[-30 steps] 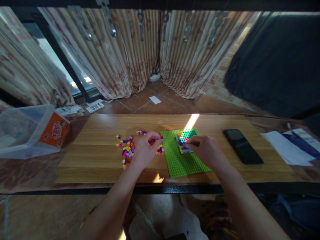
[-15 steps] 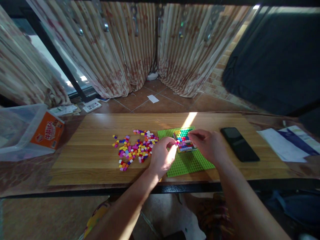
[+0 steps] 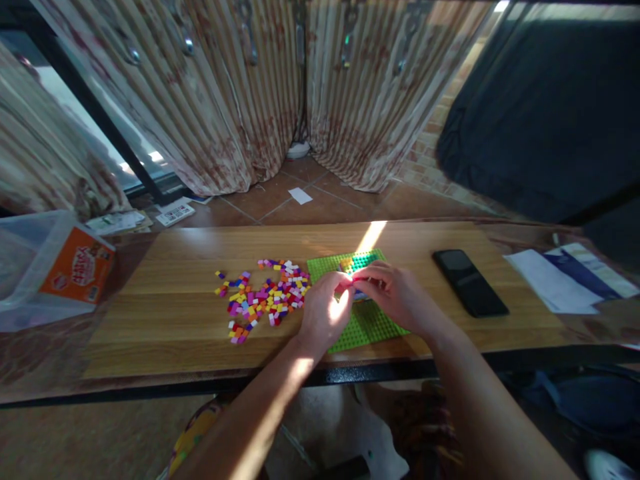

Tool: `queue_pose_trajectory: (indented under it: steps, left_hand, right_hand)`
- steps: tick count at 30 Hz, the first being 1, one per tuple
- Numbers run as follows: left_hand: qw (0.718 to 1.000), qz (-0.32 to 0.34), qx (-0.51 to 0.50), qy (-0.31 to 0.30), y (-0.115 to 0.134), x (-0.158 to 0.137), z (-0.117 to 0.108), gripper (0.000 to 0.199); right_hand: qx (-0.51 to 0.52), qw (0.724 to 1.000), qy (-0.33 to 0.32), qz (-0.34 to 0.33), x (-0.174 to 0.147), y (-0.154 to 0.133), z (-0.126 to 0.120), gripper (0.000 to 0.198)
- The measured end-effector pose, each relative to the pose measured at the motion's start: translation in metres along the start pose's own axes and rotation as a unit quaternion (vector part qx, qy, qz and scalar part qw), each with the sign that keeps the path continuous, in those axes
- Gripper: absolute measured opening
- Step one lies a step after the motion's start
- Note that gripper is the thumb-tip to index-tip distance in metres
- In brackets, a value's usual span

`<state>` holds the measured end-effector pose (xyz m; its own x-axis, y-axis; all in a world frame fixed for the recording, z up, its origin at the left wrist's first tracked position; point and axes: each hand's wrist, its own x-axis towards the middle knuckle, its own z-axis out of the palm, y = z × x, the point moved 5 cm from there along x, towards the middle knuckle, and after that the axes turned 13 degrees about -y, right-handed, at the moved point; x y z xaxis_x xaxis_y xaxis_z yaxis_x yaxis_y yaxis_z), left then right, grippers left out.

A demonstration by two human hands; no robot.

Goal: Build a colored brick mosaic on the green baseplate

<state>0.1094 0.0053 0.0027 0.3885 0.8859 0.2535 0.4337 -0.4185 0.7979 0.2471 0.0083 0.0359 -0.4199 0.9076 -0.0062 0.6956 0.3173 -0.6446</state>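
Note:
My left hand (image 3: 326, 310) is closed in a pinch at the left side of a green studded baseplate (image 3: 367, 328). At its fingertips shows a small pinkish-red toy brick (image 3: 353, 279). The fingertips of my right hand (image 3: 403, 297) meet the same spot from the right, pinched on this brick too. Just behind and under the fingers is a low block of coloured bricks (image 3: 371, 259) on the baseplate; its green-topped part shows, while most of the rest is hidden by my hands. Left of my left hand lies a loose pile of small coloured bricks (image 3: 270, 293).
A black phone (image 3: 470, 283) lies right of the baseplate on the wooden table (image 3: 165, 307). Papers (image 3: 555, 283) are beyond the table's right end. A clear plastic box (image 3: 30, 267) with an orange label stands at the left. Curtains (image 3: 225, 100) hang behind.
My right hand has moved left and its fingertips have come together with those of my left hand at the small brick. The whole view has shifted slightly.

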Motion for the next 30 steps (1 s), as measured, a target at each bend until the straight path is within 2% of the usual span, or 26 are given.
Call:
queue_pose_trajectory:
  steps: [6,10,12,14,17,20,24,30]
  left_hand:
    - [0.998,0.037,0.041,-0.008,0.006,0.0,-0.002,0.006]
    - [0.996,0.064,0.065,-0.01,0.007,-0.001,-0.001,0.009]
    - [0.997,0.059,0.047,-0.004,0.005,-0.001,-0.001,0.009]
    - [0.999,0.043,0.026,0.005,0.003,-0.001,-0.002,0.008]
    - [1.0,0.017,0.018,0.016,0.002,-0.001,-0.001,0.01]
    - [0.999,-0.003,0.026,0.029,0.001,0.0,0.003,0.01]
    - [0.999,-0.02,0.032,0.038,-0.001,-0.001,0.01,0.009]
    - [0.999,-0.03,0.003,0.03,0.0,0.001,0.011,0.012]
  right_hand:
    - [0.071,0.997,0.007,0.003,0.0,0.006,0.001,0.02]
    - [0.164,0.986,0.011,0.031,0.0,0.012,0.0,0.021]
    - [0.223,0.972,0.048,0.054,-0.001,0.016,-0.004,0.02]
    - [0.271,0.953,0.113,0.074,-0.002,0.022,-0.01,0.018]
    - [0.31,0.93,0.178,0.084,-0.003,0.028,-0.015,0.017]
    - [0.316,0.926,0.189,0.082,-0.003,0.03,-0.015,0.016]
    - [0.285,0.936,0.191,0.075,-0.005,0.029,-0.015,0.018]
    - [0.269,0.94,0.193,0.082,-0.006,0.034,-0.014,0.018]
